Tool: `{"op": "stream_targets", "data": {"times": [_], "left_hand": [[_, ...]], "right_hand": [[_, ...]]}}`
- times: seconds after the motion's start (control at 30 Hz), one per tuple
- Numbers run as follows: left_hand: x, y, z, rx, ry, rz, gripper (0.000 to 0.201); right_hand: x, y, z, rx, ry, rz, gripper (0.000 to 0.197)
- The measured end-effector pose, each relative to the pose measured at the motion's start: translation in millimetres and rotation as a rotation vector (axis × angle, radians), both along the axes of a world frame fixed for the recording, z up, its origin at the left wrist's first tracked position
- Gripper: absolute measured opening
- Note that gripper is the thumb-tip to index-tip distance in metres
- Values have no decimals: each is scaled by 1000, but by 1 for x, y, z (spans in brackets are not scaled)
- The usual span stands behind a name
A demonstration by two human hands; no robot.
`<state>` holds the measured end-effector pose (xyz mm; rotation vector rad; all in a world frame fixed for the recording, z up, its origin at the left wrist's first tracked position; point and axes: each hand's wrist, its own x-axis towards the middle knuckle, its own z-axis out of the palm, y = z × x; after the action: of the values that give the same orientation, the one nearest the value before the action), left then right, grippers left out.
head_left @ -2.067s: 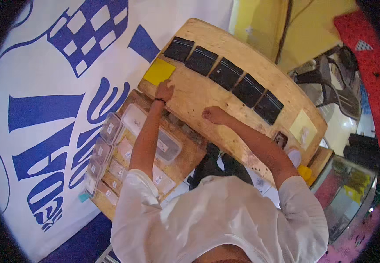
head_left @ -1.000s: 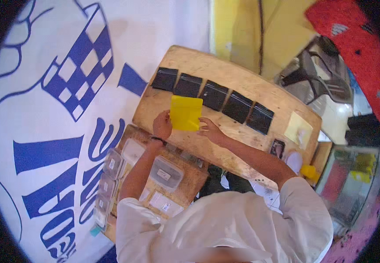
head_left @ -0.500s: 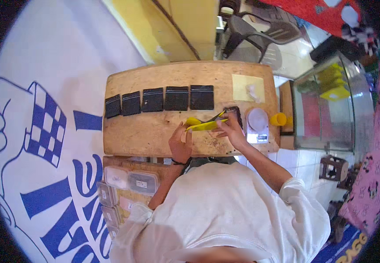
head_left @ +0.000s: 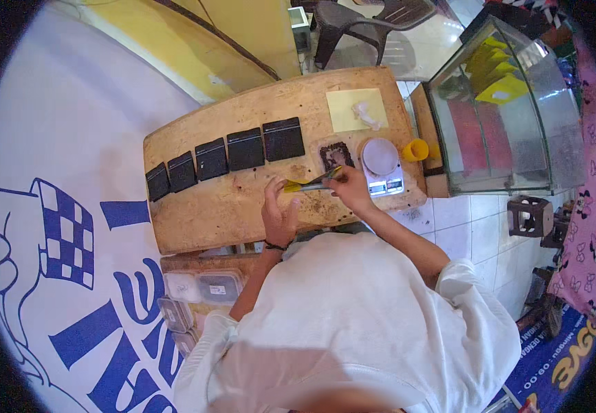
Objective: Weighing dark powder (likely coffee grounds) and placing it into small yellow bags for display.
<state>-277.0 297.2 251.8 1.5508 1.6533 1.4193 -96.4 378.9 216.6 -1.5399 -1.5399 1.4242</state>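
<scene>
Lowered since before, the yellow sheet (head_left: 296, 185) now lies folded flat between both hands above the wooden surface (head_left: 201, 213); left hand (head_left: 280, 212) and right hand (head_left: 348, 189) pinch its ends beside the scale (head_left: 381, 165).

I see 5 black squares (head_left: 246, 149) in a row on my table (head_left: 215, 213), 1 scale (head_left: 381, 165), 1 yellow cup (head_left: 415, 149) and 1 yellow sheet (head_left: 356, 109)

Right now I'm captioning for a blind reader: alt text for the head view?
Both hands, left hand and right hand, hold a folded yellow sheet over a wooden table, beside a row of five black square packets and a small white scale.
</scene>
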Motion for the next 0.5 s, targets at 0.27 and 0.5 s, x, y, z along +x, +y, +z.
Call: {"op": "stream_targets", "data": {"times": [0.27, 0.5], "left_hand": [[0, -7, -15, -331, 177, 91, 65], [-13, 2, -16, -372, 296, 246, 37]], "right_hand": [[-16, -18, 17, 233, -120, 47, 23], [-19, -17, 27, 327, -168, 102, 19]]}}
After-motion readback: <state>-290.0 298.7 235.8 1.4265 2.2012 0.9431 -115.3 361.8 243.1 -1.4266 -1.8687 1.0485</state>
